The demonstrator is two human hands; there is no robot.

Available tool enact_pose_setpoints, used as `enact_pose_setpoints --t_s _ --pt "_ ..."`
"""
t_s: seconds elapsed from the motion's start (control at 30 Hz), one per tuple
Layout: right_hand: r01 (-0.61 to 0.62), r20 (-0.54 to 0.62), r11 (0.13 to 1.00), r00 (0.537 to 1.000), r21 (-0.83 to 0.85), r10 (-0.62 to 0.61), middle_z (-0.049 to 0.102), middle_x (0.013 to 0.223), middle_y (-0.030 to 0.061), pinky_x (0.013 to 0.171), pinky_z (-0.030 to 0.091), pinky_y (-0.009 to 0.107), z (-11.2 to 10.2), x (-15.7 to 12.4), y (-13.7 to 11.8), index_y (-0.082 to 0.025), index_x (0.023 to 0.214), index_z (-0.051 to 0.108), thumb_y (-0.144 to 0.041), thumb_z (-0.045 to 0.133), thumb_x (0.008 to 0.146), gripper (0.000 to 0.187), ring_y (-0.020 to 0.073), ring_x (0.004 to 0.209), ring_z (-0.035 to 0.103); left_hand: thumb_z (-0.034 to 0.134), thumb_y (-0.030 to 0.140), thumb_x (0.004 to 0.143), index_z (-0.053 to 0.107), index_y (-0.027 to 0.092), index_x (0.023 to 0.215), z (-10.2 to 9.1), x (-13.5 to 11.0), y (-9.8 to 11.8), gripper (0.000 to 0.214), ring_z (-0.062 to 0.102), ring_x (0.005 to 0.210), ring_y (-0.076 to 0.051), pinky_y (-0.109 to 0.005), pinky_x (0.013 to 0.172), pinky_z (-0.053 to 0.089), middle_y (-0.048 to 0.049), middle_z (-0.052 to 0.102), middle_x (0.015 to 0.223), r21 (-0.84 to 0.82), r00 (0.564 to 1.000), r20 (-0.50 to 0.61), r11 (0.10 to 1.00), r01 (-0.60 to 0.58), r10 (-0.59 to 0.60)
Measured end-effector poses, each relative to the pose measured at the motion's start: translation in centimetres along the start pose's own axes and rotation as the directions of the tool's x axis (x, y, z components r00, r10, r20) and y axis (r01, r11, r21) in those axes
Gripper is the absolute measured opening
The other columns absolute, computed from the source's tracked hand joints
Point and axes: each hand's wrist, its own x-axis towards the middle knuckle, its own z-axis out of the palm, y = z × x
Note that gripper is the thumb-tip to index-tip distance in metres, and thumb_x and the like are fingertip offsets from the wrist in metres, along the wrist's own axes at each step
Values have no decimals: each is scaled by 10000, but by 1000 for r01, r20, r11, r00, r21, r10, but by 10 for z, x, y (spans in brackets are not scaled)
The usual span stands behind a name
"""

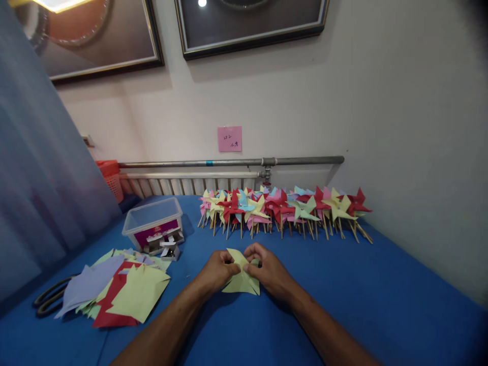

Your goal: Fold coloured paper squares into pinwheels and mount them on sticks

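Note:
A pale yellow paper square (241,284), with slits cut in from its corners, is held just above the blue table cover (343,305). My left hand (219,269) pinches it on the left side, thumb on top near the middle. My right hand (267,269) grips the right side, its thumb also pressing toward the centre while the fingers curl behind. One point of the paper stands up between the hands. Part of the sheet is hidden by my fingers.
Finished paper pinwheels on sticks (280,208) lie in a row along the wall. To the left are a pile of coloured paper sheets (145,290), scissors (53,295), a clear plastic box (152,218) and a small box of metal pins (170,251). A pipe (171,164) runs behind.

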Motion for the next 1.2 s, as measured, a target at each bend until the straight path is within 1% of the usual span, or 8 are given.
enact_pose_setpoints --t_s 0.2,0.33,0.5,0.6,0.67,0.77,0.87,1.2 --pt "4 -12 1000 1000 -14 -4 627 757 -34 636 437 260 -1 0 -4 -217 908 621 -149 631 712 207 141 678 564 758 382 558 626 145 645 0 -1 3 285 479 473 -109 -254 507 341 -8 598 559 -34 999 -16 999 31 -31" --pt "-4 -45 1000 999 -14 4 621 757 -33 622 434 260 -2 1 -2 -213 897 614 -156 633 712 194 140 662 559 778 432 597 623 139 656 -1 -3 3 337 486 489 -107 -251 521 347 -14 608 572 -36 1000 -28 999 0 -1" --pt "-12 -35 1000 999 -4 12 640 806 -16 653 444 272 -3 2 0 -209 915 619 -178 664 709 213 151 695 582 799 435 541 565 171 627 0 0 1 364 436 448 -90 -246 487 315 20 556 523 -1 998 -60 1000 19 -19" --pt "0 -34 1000 999 -28 -1 660 845 2 688 459 280 -3 2 0 -205 932 632 -218 681 729 209 171 760 607 773 436 557 549 180 625 0 1 0 346 401 437 -80 -241 471 286 34 533 509 25 997 -80 1000 14 -12" --pt "12 -69 999 998 -46 -16 673 868 13 706 467 289 -3 2 -1 -205 952 640 -278 684 760 210 181 787 614 756 439 571 536 187 618 0 2 -1 338 375 431 -73 -239 464 268 44 511 496 39 996 -86 999 1 2" --pt "11 -122 998 992 -57 -18 682 866 15 708 472 300 0 2 0 -209 960 643 -350 675 789 224 185 780 618 748 433 585 511 197 600 1 2 -3 334 341 427 -67 -237 457 240 58 472 477 69 996 -91 998 -11 17" --pt "3 -134 999 991 -46 -9 683 848 8 690 471 296 3 3 3 -214 946 639 -349 672 780 216 181 760 621 746 415 593 481 206 583 1 3 -4 338 332 430 -65 -234 455 232 64 452 475 73 995 -100 997 -22 29" --pt "9 -61 999 998 35 -7 675 823 -7 634 441 268 -2 3 2 -217 980 622 -304 658 778 223 153 694 601 772 411 570 544 182 613 1 0 -1 327 431 461 -84 -237 486 303 24 549 535 33 998 -66 999 0 2"
